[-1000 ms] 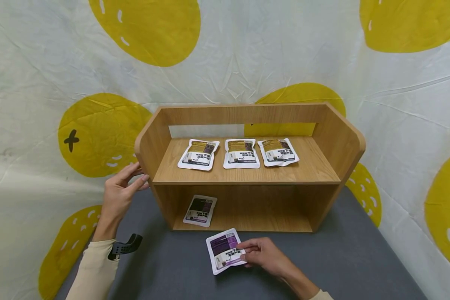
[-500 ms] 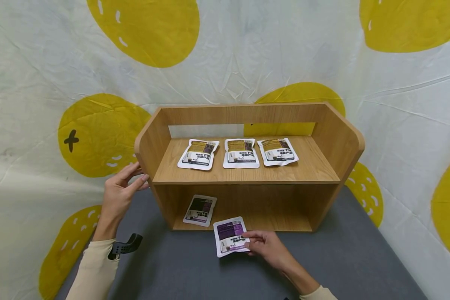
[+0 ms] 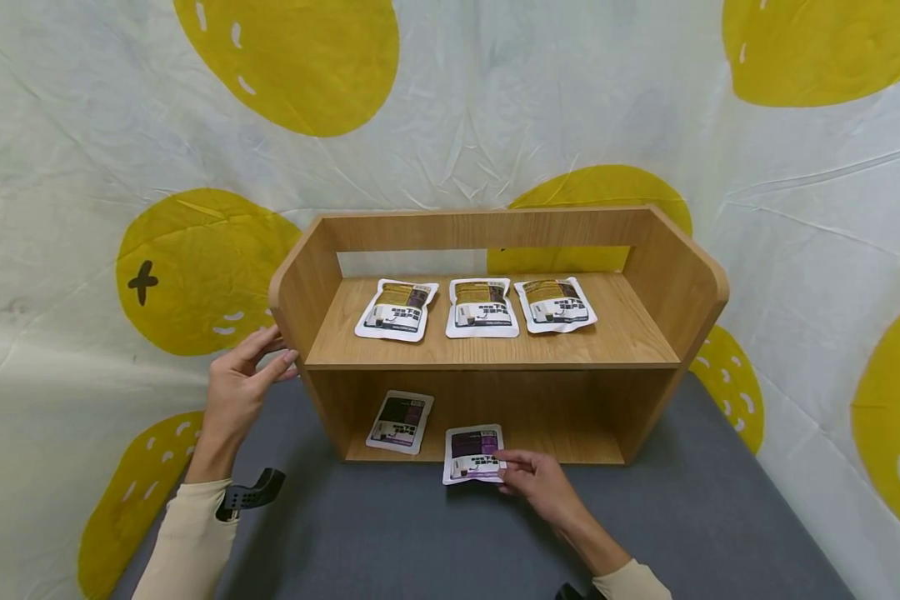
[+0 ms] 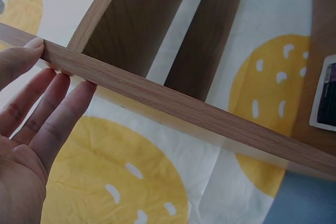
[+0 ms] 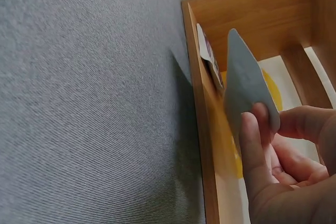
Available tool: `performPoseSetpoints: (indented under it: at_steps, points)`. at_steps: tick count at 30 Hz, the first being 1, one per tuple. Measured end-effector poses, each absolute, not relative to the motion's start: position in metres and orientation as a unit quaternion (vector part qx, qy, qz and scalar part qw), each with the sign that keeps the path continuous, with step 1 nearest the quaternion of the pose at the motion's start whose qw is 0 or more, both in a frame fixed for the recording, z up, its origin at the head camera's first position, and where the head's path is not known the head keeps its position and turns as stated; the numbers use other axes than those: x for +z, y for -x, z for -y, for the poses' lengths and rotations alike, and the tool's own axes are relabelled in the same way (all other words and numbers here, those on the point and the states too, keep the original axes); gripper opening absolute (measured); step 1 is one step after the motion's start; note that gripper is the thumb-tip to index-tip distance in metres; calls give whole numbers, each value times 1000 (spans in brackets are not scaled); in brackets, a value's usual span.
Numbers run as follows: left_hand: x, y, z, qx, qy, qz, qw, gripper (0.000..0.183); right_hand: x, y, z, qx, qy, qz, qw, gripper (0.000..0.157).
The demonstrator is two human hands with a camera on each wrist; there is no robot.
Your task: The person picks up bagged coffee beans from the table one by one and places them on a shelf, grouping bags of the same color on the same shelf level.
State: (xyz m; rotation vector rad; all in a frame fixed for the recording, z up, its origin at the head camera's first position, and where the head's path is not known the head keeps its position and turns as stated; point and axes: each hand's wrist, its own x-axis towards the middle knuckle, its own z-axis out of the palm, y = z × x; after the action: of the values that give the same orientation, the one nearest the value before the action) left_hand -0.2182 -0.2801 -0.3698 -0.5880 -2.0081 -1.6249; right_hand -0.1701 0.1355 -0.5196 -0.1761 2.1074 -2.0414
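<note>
Between thumb and fingers, my right hand [image 3: 546, 490] pinches the right edge of a white-bordered pouch [image 3: 468, 452] with a purple and black label. The pouch overlaps the front edge of the lower shelf in the head view; its plain back [image 5: 245, 80] faces the right wrist camera, tilted up over the board. My left hand [image 3: 238, 387] holds the left side panel of the wooden shelf [image 3: 487, 365], thumb [image 4: 23, 61] on the edge and fingertips against the outer face. A similar dark-labelled pouch [image 3: 401, 421] lies at the left of the lower level.
On the upper level lie three yellow-labelled pouches: left [image 3: 397, 310], middle [image 3: 482, 308] and right [image 3: 557, 305]. The shelf stands on a grey cloth-covered table [image 3: 360, 533]. Behind hangs a white curtain [image 3: 450, 100] with yellow fruit shapes.
My right hand has carried the purple-labelled pouch forward and slightly right, up to the lower shelf's front edge. The left hand has stayed on the side panel.
</note>
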Motion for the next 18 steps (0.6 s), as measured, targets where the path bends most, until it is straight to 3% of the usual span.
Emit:
performPoseSetpoints:
  at_steps: [18]
  points:
    - [-371, 218, 281, -596, 221, 732, 245, 51, -524, 170, -135, -724, 32, -673, 149, 27]
